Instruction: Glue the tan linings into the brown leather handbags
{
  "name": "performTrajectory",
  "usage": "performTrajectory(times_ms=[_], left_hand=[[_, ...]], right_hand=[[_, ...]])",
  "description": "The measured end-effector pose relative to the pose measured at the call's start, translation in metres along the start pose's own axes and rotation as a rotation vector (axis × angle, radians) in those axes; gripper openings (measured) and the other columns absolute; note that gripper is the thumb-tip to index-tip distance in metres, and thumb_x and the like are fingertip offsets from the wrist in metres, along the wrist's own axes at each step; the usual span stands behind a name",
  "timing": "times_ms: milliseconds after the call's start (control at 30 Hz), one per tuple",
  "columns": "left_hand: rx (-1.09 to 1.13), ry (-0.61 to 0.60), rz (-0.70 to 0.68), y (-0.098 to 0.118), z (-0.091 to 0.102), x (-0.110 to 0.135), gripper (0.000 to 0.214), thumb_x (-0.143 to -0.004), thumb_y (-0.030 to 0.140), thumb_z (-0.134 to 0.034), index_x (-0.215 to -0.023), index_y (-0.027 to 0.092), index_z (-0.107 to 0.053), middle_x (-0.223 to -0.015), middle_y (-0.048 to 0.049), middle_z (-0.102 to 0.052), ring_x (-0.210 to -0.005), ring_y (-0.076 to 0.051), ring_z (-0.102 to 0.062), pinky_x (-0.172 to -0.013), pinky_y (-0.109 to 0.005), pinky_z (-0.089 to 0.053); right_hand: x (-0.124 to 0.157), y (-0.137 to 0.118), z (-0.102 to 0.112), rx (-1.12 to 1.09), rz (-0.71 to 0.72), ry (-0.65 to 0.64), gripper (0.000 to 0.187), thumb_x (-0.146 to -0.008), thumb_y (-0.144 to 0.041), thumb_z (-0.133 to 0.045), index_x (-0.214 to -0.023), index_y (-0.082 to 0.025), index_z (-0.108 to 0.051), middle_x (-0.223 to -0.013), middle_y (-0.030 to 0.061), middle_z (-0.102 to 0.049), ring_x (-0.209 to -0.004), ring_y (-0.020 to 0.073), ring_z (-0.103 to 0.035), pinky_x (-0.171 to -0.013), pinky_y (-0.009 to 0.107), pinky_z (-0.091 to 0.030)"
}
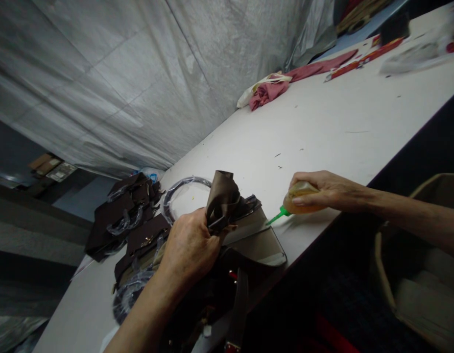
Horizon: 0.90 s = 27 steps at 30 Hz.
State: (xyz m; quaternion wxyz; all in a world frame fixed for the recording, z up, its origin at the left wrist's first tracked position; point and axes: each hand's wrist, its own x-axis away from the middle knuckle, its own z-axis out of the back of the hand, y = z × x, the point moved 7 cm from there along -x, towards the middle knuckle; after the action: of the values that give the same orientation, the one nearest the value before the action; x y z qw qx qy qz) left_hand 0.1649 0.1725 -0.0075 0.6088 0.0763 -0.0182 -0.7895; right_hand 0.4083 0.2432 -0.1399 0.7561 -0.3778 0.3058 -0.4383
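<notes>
My left hand (pixel 192 245) is closed around bunched brown lining fabric (pixel 221 198) pulled out of a dark handbag (pixel 219 289) at the table's near edge. A pale inner panel (pixel 261 240) of that bag lies flat and exposed on the table. In my right hand (pixel 322 191) is a squeeze bottle (pixel 302 198) of amber liquid, probably glue, tipped down to the left. Its green nozzle (pixel 278 215) touches or nearly touches the panel's upper edge. A wrapped bag handle (pixel 186 184) arches behind my left hand.
More dark brown handbags (pixel 116 215) with plastic-wrapped handles stand on the white table (pixel 322 122) to the left. Pink cloth (pixel 269 93) and a red tool-like strip (pixel 366 59) lie farther back. A bin-like container (pixel 381 274) stands below at right. Grey sheeting (pixel 138 73) hangs behind the table.
</notes>
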Motion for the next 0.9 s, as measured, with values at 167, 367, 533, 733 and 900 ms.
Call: performTrajectory(times_ms=[167, 367, 533, 733, 900], left_hand=[[-0.003, -0.005, -0.012, 0.0, -0.001, 0.004, 0.021, -0.086, 0.033, -0.058, -0.072, 0.019, -0.066, -0.069, -0.0033, -0.067, -0.062, -0.016, -0.057, -0.056, -0.025, -0.033], [0.009, -0.011, -0.028, -0.001, -0.003, 0.008, 0.02, -0.085, 0.035, -0.061, -0.074, 0.019, -0.067, -0.071, -0.0035, -0.069, -0.061, -0.016, -0.059, -0.054, -0.024, -0.034], [0.033, -0.011, -0.044, 0.0, -0.003, 0.01, 0.023, -0.085, 0.037, -0.061, -0.072, 0.019, -0.065, -0.068, -0.0027, -0.067, -0.058, -0.015, -0.056, -0.053, -0.024, -0.033], [0.051, 0.012, -0.102, 0.004, -0.003, 0.011, 0.022, -0.085, 0.03, -0.06, -0.066, 0.019, -0.064, -0.063, -0.0008, -0.064, -0.052, -0.012, -0.05, -0.049, -0.023, -0.031], [0.098, 0.021, -0.151, 0.006, -0.003, 0.011, 0.018, -0.083, 0.026, -0.063, -0.066, 0.02, -0.064, -0.065, 0.0007, -0.066, -0.052, -0.012, -0.053, -0.049, -0.022, -0.034]], right_hand=[[-0.003, 0.006, 0.004, 0.009, -0.035, -0.003, 0.041, -0.077, -0.06, -0.063, -0.089, -0.021, -0.059, -0.078, 0.0033, -0.066, -0.071, 0.0218, -0.059, -0.064, 0.033, -0.042], [-0.005, 0.009, 0.005, 0.012, -0.06, 0.004, 0.041, -0.078, -0.06, -0.062, -0.091, -0.022, -0.06, -0.082, 0.0033, -0.068, -0.075, 0.0226, -0.061, -0.067, 0.034, -0.042], [-0.005, 0.01, 0.005, -0.018, -0.081, -0.031, 0.04, -0.077, -0.058, -0.062, -0.089, -0.02, -0.06, -0.081, 0.0047, -0.067, -0.074, 0.0221, -0.06, -0.067, 0.034, -0.041], [-0.004, 0.011, 0.008, -0.013, -0.097, -0.019, 0.037, -0.078, -0.056, -0.062, -0.087, -0.021, -0.061, -0.079, 0.0059, -0.067, -0.073, 0.0225, -0.059, -0.066, 0.035, -0.04], [0.001, 0.008, 0.008, -0.042, -0.079, -0.003, 0.04, -0.078, -0.059, -0.061, -0.09, -0.02, -0.061, -0.082, 0.0057, -0.068, -0.075, 0.0227, -0.06, -0.068, 0.034, -0.042]])
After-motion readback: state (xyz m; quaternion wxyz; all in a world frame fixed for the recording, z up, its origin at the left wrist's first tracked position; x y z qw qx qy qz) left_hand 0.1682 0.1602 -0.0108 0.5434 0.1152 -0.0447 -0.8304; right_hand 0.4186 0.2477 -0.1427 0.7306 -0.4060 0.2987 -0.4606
